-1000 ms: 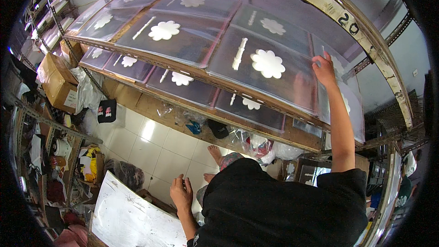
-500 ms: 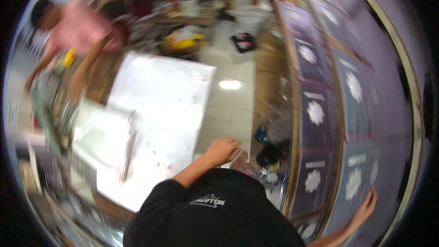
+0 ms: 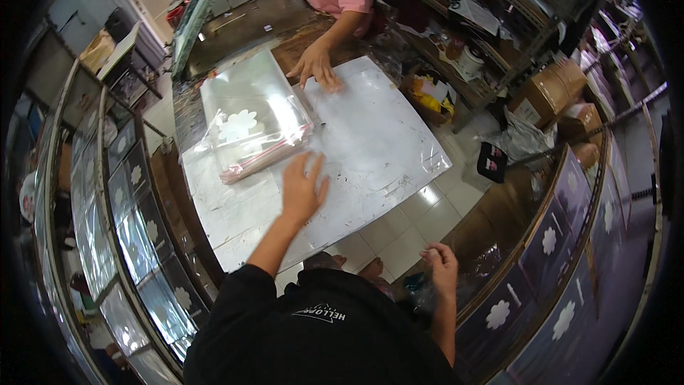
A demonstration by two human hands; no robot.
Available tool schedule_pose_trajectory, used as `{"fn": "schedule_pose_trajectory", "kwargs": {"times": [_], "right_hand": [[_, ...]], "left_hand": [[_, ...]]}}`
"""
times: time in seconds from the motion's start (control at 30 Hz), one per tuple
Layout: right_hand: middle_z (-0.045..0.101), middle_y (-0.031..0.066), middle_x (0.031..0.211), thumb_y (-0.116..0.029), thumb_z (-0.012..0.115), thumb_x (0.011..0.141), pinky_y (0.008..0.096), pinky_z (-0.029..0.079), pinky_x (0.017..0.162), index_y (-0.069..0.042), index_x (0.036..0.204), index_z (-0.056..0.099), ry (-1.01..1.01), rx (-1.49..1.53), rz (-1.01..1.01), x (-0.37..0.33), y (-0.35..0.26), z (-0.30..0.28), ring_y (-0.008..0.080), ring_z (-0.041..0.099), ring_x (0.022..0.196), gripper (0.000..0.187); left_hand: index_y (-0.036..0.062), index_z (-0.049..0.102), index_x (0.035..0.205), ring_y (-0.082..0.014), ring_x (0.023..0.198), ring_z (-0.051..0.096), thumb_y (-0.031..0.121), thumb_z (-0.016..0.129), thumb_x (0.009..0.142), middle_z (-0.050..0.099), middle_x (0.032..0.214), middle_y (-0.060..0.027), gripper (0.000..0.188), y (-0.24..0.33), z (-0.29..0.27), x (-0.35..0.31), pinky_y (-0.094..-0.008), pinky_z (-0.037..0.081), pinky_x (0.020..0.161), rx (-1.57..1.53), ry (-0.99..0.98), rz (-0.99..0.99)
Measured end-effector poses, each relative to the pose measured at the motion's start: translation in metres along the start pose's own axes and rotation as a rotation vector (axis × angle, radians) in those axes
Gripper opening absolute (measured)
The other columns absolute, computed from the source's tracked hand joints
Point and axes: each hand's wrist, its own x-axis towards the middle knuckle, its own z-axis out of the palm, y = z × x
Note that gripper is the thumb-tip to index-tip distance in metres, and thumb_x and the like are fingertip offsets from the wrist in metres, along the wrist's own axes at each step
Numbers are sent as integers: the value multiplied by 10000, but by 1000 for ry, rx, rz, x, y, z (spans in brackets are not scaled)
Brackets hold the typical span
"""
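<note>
On the white-covered work table (image 3: 370, 164) lies a stack of clear plastic bags (image 3: 249, 93) with a white flower shape on top and reddish edges at its near end. My left hand (image 3: 303, 189) is over the table close to that near end, fingers spread, holding nothing. To the right, beyond the table's near edge, my right hand (image 3: 440, 264) hangs in the air with its fingers curled in; nothing shows in it. Across the table, a co-worker's hand (image 3: 317, 68) reaches down beside the stack. The co-worker's other hand is at the top of a tilted, green-edged frame (image 3: 196, 25).
Racks with flower-printed sheets stand at left (image 3: 153, 232) and right (image 3: 498, 315). Cardboard boxes (image 3: 547, 91), a black printed item (image 3: 491, 162) and a box with yellow stuff (image 3: 432, 94) are at the far right, below cluttered shelves (image 3: 491, 28). A tiled floor (image 3: 406, 232) lies beside the table.
My view has swung left from the right-hand rack to the table. My left hand has come over the table, spreading its fingers; my right hand has left the rack and curled.
</note>
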Motion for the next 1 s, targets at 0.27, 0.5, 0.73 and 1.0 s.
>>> {"fn": "schedule_pose_trajectory", "kwargs": {"times": [0.27,0.5,0.73,1.0], "right_hand": [[673,96,1069,-143,567,992,308,519,828,19,1176,630,-220,-191,125,44,14,-18,180,680,952,253],[675,99,1058,-141,578,978,299,520,819,26,1180,628,-222,-262,143,54,34,-55,182,682,949,267],[663,70,1029,-146,593,979,288,520,817,33,1163,624,-283,-168,164,61,9,-28,159,663,928,259],[605,80,1188,-118,611,960,331,469,969,-17,1279,543,-428,52,-314,120,-152,39,180,586,1119,342]], "left_hand": [[14,478,1379,-364,1253,469,247,761,781,514,1348,-211,701,-69,9,79,-523,357,1042,461,23,-36],[100,688,908,-288,944,636,249,637,879,661,903,-84,160,-79,21,128,-513,441,845,533,-252,-102],[33,684,976,-407,850,654,246,592,925,673,884,-229,238,6,-125,234,-490,504,777,197,-191,-2],[-31,686,1118,-148,784,634,281,549,1019,702,854,-102,355,104,-176,312,-307,501,751,-192,-480,281]]}}
